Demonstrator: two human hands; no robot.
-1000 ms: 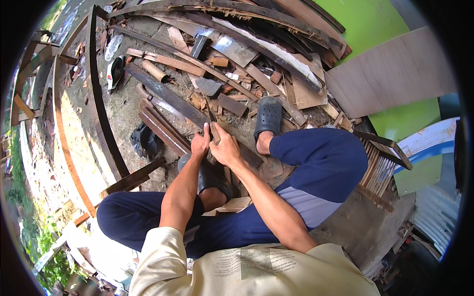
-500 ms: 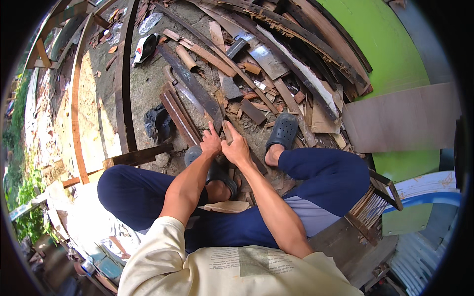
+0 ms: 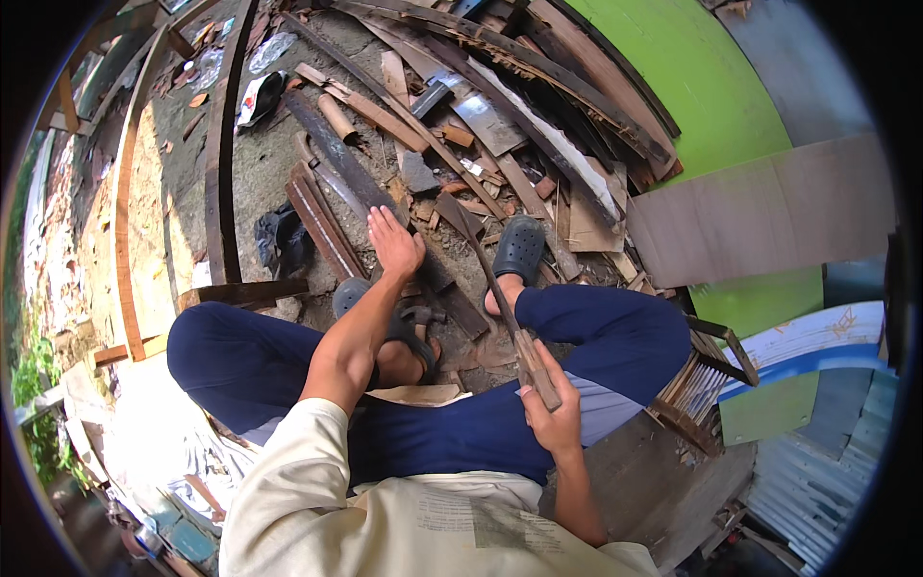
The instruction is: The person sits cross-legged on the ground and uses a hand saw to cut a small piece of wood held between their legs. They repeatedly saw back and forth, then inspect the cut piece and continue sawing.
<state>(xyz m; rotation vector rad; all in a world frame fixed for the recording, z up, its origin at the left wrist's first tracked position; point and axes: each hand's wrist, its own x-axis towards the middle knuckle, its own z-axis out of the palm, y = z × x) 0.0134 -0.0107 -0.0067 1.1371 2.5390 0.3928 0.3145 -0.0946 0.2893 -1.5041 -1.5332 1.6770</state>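
Observation:
My right hand [image 3: 555,409] is closed round the wooden handle [image 3: 536,370] of a long-bladed tool, held low in front of my right thigh. Its narrow dark blade [image 3: 496,279] points away from me and shows nearly edge-on, so its exact kind is unclear. My left hand [image 3: 396,245] lies with fingers stretched out on a long dark wooden board [image 3: 332,135]. The board slants across the ground between my feet, and part of it is hidden under that hand. Left of it rests a reddish-brown grooved beam [image 3: 325,221].
Scrap planks [image 3: 577,96] are heaped at the far right, beside a green panel [image 3: 692,87]. A black plastic bag [image 3: 282,238] lies left of the beam. A wooden frame upright [image 3: 221,163] stands on the left. My clogged right foot [image 3: 519,248] is near the scraps.
My hands have moved apart. The right hand has come back toward my thigh, now showing the wooden-handled tool, while the left has flattened out on the board. The view has shifted slightly.

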